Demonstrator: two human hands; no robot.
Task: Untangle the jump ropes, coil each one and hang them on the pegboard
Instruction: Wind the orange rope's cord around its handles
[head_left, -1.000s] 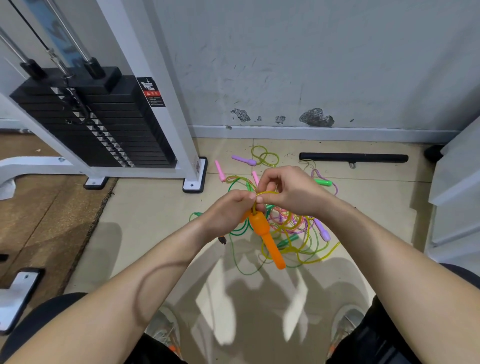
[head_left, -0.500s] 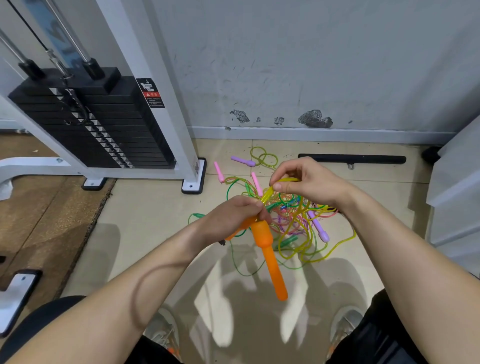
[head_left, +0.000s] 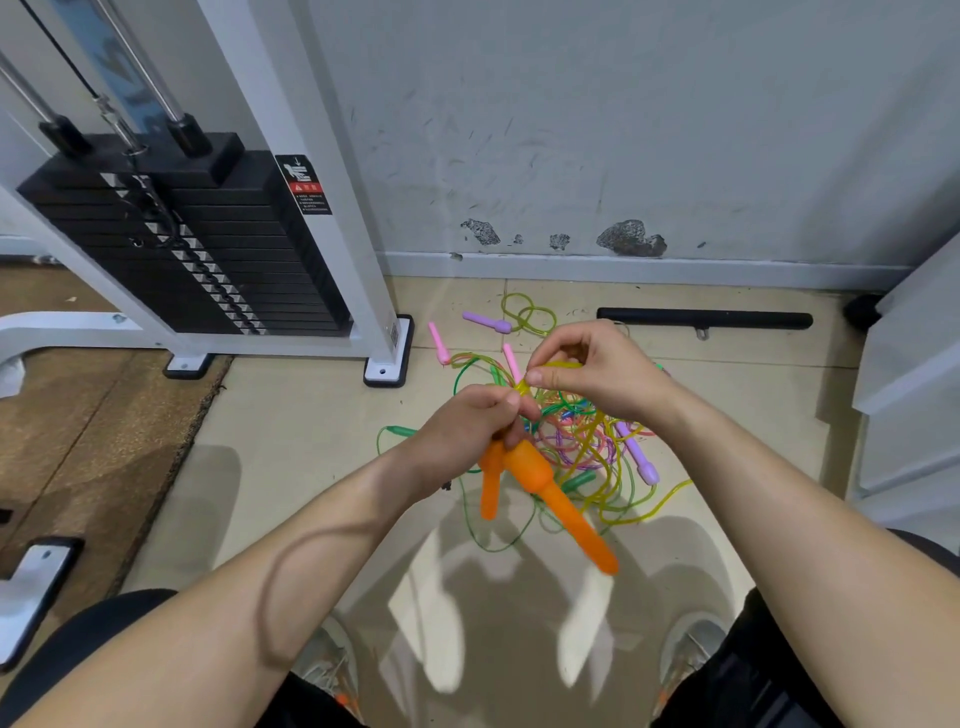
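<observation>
A tangle of coloured jump ropes (head_left: 576, 441) lies on the tiled floor by the wall, with pink, purple and green handles sticking out. My left hand (head_left: 467, 431) grips the tops of two orange handles (head_left: 550, 493), which hang down below it. My right hand (head_left: 597, 371) pinches the yellow rope (head_left: 561, 366) just above and right of the left hand; the rope runs from the handles down into the tangle. No pegboard is in view.
A white weight machine (head_left: 208, 249) with a black plate stack stands at the left, its foot close to the ropes. A black bar (head_left: 704, 319) lies along the wall. A white cabinet edge (head_left: 914, 395) is at the right. My shoes (head_left: 691, 649) are below.
My right hand drew the yellow rope up and to the right, away from my left hand. A second orange handle now shows under my left hand, and the long one swung lower.
</observation>
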